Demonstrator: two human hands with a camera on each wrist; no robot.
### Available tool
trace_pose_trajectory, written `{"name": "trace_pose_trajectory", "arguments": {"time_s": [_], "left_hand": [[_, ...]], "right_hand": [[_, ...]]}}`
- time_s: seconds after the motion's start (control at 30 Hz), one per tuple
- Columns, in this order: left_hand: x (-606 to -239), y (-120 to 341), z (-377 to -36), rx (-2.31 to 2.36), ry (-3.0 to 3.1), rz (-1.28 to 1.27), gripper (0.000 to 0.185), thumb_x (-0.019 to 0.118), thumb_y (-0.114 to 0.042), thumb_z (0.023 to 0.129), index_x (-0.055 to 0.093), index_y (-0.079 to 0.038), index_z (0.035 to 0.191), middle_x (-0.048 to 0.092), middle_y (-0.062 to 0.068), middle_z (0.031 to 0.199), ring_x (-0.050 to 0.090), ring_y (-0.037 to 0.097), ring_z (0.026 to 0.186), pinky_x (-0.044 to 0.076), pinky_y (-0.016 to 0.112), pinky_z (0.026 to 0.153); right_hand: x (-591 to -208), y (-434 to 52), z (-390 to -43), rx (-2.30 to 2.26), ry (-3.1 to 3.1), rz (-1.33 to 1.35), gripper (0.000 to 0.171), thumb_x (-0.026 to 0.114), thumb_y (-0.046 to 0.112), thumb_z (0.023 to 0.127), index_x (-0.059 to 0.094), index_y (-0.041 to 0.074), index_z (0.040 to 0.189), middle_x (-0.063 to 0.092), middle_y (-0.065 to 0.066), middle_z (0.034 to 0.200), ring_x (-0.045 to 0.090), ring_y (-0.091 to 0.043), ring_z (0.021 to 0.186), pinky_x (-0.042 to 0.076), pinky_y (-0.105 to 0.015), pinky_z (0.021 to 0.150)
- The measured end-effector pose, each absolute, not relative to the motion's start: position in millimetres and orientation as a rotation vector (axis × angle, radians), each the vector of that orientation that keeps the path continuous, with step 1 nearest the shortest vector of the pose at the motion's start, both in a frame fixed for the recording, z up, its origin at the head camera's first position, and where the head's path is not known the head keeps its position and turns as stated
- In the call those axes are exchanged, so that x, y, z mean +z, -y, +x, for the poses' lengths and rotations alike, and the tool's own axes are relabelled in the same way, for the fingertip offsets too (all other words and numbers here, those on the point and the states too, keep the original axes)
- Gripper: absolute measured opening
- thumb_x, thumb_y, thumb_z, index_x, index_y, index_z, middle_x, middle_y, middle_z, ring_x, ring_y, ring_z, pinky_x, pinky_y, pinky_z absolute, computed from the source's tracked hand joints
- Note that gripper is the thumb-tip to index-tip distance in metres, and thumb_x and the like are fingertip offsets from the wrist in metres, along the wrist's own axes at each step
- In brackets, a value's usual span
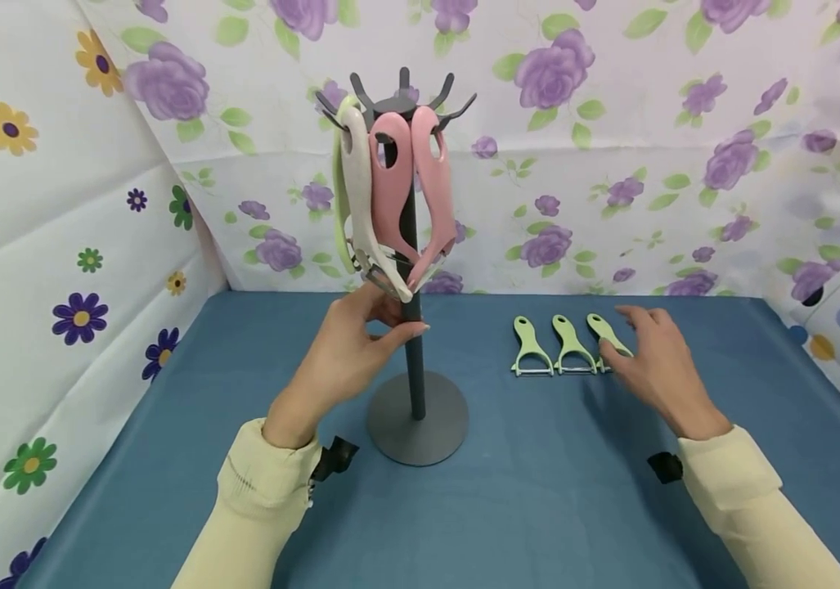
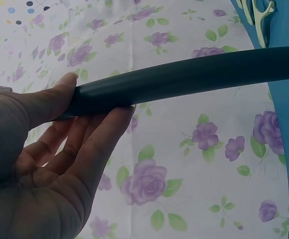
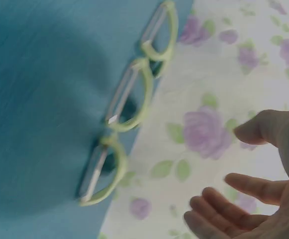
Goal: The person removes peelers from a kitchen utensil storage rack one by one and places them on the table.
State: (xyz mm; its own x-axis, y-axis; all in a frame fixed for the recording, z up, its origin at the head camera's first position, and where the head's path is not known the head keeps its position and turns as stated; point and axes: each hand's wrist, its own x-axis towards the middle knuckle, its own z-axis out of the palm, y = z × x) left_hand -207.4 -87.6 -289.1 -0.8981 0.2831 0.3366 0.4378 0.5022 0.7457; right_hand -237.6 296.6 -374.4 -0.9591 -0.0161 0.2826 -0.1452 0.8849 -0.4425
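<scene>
My left hand (image 1: 346,348) grips the dark pole (image 2: 184,77) of a rack, thumb on one side and fingers on the other, just below the peelers hanging there. Two pink peelers (image 1: 393,176), a whitish peeler (image 1: 358,180) and a light green peeler (image 1: 339,196) hang from the rack's hooks. On the table at the right, three light green peelers (image 1: 568,339) lie in a row. Over the rightmost one hovers my right hand (image 1: 658,360), fingers spread and nothing between them. In the right wrist view its fingers (image 3: 219,214) are apart from the peelers.
The rack's round grey base (image 1: 434,433) stands on the blue tablecloth (image 1: 523,491). Several bare hooks (image 1: 443,90) stick out at the rack's top. Flowered cloth (image 1: 655,164) hangs behind the table and along the left side.
</scene>
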Motion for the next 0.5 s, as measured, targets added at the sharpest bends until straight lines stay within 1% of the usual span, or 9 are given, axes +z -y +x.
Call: {"name": "trace_pose_trajectory", "arguments": {"time_s": [0.17, 0.4, 0.5], "left_hand": [[-289.3, 87.2, -207.5, -1.350, 2.569, -0.617, 0.022, 0.074, -0.020, 0.096, 0.061, -0.009, 0.110, 0.070, 0.006, 0.094, 0.070, 0.018, 0.089, 0.050, 0.035, 0.068], [-289.7, 86.8, -208.6, -1.364, 2.569, -0.619, 0.022, 0.074, -0.021, 0.096, 0.064, -0.012, 0.113, 0.070, 0.004, 0.094, 0.068, 0.017, 0.087, 0.051, 0.035, 0.070], [-289.8, 86.4, -208.7, -1.374, 2.578, -0.618, 0.019, 0.073, -0.023, 0.097, 0.067, -0.013, 0.111, 0.070, 0.003, 0.093, 0.067, 0.016, 0.085, 0.052, 0.033, 0.069]], "right_hand": [[-363.4, -281.7, -229.0, 0.704, 2.668, 0.194, 0.055, 0.066, 0.022, 0.099, 0.050, -0.005, 0.144, 0.052, -0.032, 0.133, 0.055, -0.048, 0.116, 0.046, -0.067, 0.089], [-354.4, -270.4, -224.0, 0.699, 2.606, 0.256, 0.056, 0.071, 0.018, 0.096, 0.052, -0.004, 0.143, 0.052, -0.030, 0.132, 0.056, -0.046, 0.116, 0.047, -0.066, 0.090], [-350.9, -266.4, -222.0, 0.698, 2.590, 0.268, 0.055, 0.072, 0.018, 0.096, 0.052, -0.003, 0.143, 0.053, -0.029, 0.132, 0.057, -0.045, 0.115, 0.047, -0.064, 0.089]]}}
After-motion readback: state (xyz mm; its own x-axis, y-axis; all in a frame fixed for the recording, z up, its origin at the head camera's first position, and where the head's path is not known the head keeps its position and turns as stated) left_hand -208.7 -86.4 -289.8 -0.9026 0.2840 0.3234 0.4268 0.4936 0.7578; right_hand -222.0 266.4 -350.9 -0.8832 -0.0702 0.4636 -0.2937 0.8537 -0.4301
